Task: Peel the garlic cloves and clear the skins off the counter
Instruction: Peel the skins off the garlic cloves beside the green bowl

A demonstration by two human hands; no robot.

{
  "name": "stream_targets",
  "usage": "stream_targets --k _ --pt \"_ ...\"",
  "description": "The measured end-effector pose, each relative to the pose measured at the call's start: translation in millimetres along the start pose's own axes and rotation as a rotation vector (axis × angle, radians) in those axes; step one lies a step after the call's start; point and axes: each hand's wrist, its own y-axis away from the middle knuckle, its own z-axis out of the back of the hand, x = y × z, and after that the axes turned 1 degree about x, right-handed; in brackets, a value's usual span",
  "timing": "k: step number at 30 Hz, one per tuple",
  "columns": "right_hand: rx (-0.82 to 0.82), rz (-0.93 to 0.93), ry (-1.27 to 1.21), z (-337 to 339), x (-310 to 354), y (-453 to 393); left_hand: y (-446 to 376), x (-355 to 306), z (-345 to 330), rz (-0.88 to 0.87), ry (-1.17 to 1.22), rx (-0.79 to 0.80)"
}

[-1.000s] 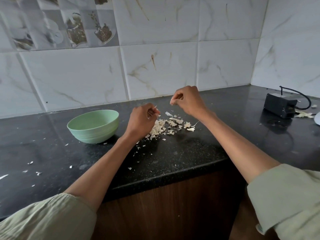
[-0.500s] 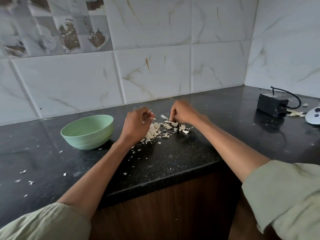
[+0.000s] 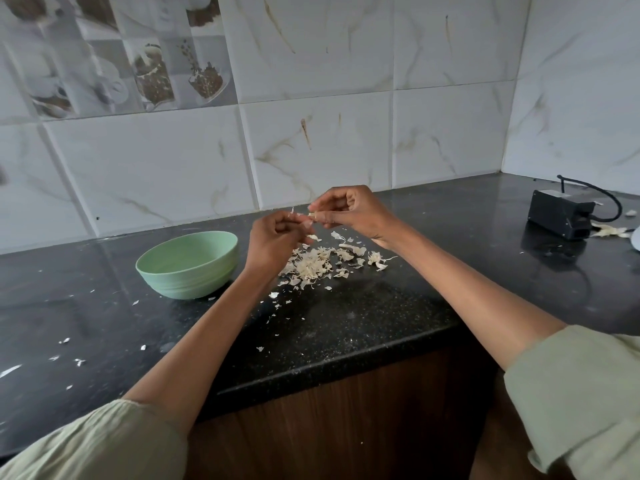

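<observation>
Marbled white tiles (image 3: 346, 81) back a black speckled worktop (image 3: 346, 327) that runs into a corner at about two o'clock, with a brown wooden cabinet front (image 3: 346, 427) below its edge. Both forearms reach in from pale green sleeves (image 3: 571, 393) and meet over the middle of the surface, lifted clear of it — probably so the scraps drop straight down.

At nine o'clock from the hands sits a mint-green bowl (image 3: 188, 268), close to the left wrist and within easy reach; I judge it is there to take peeled cloves, though its contents are hidden by the rim. Far off at three o'clock lies a small black box with a cord (image 3: 561, 216), with a few more skins (image 3: 609, 231) beside it.

Directly under the hands, toward five o'clock, is the pile of garlic skins (image 3: 318, 266), and stray flakes (image 3: 79, 362) trail off toward eight o'clock across the worktop, so clearing is not yet begun.

The left hand (image 3: 273, 239) has its fingers curled in and pinches a wisp of papery skin at its tip. The right hand (image 3: 349, 211) faces it, fingers bent, pinching a small pale garlic clove (image 3: 312, 215) between thumb and fingertip. The two pinches nearly touch — a hold that lets one hand steady the clove while the other tears the skin away.
</observation>
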Motion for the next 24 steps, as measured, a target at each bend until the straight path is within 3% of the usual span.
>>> stream_targets --k 9,24 --pt "-0.025 0.023 -0.027 -1.8 2.4 -1.1 0.5 -2.0 -0.4 -0.009 0.026 -0.021" --pt "-0.058 0.073 0.128 -3.1 4.4 -0.8 9.3 -10.4 -4.3 -0.078 -0.058 -0.096"
